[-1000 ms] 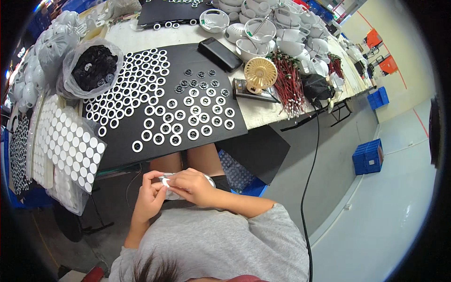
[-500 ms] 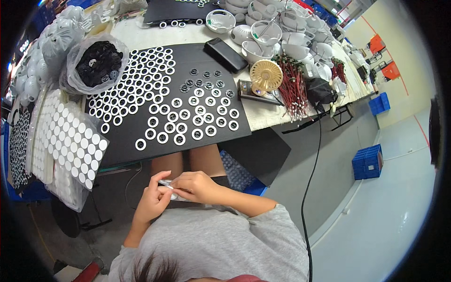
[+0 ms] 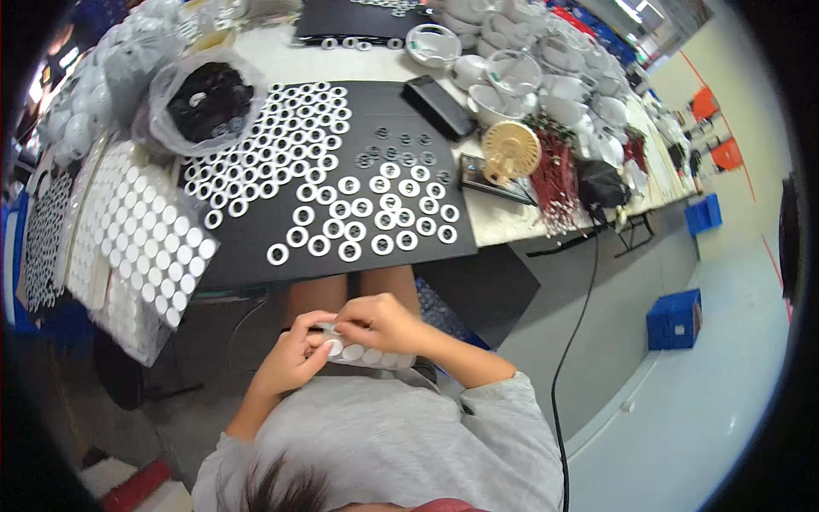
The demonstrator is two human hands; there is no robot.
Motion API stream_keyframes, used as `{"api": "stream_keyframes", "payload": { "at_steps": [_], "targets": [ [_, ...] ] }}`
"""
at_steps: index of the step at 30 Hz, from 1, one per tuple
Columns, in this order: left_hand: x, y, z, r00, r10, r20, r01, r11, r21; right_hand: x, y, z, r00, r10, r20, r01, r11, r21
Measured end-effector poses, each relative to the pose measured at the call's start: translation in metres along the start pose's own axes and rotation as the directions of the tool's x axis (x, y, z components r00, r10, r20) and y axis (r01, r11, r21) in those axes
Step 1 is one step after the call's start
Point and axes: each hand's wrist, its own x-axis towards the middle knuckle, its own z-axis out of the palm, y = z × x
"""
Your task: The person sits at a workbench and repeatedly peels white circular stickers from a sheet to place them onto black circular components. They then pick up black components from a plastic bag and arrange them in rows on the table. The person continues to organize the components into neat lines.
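My left hand (image 3: 294, 354) and my right hand (image 3: 380, 322) meet over my lap, below the table edge. Between them they hold a strip of white round stickers (image 3: 371, 356), which runs to the right under my right hand. My right fingertips pinch at the strip's left end, touching my left fingers. In front of me a black mat (image 3: 256, 247) lies on the table, covered with several rows of white rings (image 3: 337, 230); some near its far right are small dark rings (image 3: 401, 158).
Sheets of white round stickers (image 3: 136, 239) lie at the left. A clear bag of black parts (image 3: 209, 102) sits at the back left. A black phone (image 3: 439, 107), a small beige fan (image 3: 510, 152), red wire bundles (image 3: 559, 179) and white bowls (image 3: 512, 72) stand at the right. A cable (image 3: 576, 324) hangs down.
Both hands stayed together over the lap with the sticker strip; they shifted slightly lower and the fingers worked at its left end. The view tilted a little.
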Motion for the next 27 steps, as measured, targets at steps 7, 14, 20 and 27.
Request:
{"api": "stream_keyframes", "payload": {
  "at_steps": [7, 14, 20, 27],
  "targets": [
    [-0.001, -0.006, -0.007, 0.999, -0.026, -0.023, 0.022, 0.988, -0.153, 0.029, 0.002, -0.050, 0.976, 0.109, -0.190, -0.119, 0.992, -0.042],
    [-0.004, -0.014, -0.005, 0.998, -0.058, -0.016, 0.056, 0.992, -0.115, 0.096, 0.043, -0.134, 0.873, 0.252, -0.417, -0.355, 0.915, -0.191],
    [-0.003, -0.018, -0.003, 0.999, -0.041, -0.012, 0.038, 0.978, -0.204, 0.120, 0.087, -0.161, 0.868, 0.123, -0.481, -0.369, 0.807, -0.460],
    [-0.001, -0.020, -0.003, 1.000, -0.025, 0.012, 0.026, 0.995, -0.099, 0.123, 0.089, -0.160, 0.870, 0.024, -0.493, -0.325, 0.781, -0.534]
  ]
}}
